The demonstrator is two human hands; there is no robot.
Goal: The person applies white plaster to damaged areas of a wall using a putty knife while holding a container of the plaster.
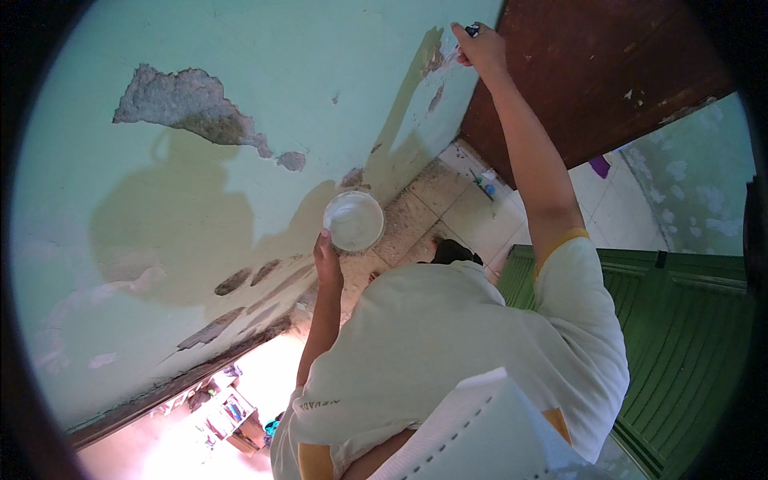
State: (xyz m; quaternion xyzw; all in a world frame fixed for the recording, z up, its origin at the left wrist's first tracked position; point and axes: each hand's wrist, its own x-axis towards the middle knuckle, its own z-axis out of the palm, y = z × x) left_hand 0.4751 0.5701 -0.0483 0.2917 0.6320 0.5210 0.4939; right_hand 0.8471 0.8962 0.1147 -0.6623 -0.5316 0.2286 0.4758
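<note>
My left hand (327, 260) grips the rim of a round white tub (354, 222), its thumb over the edge. Whitish material coats the inside of the tub. Up at the far right of the wall, my right hand (483, 51) is closed around a small tool with a dark handle (472, 30). The tool's working end is hidden, so I cannot tell its kind. Just left of that hand, a chipped patch (434, 61) marks the pale green wall (272, 48). The shadow of my right arm falls across the wall there.
A large grey patch of bare plaster (188, 100) shows at the wall's left. A brown wooden door (592, 72) stands beside my right arm. Green slatted panels (680, 344) are at the lower right. Small litter (486, 186) lies on the tiled floor (472, 212).
</note>
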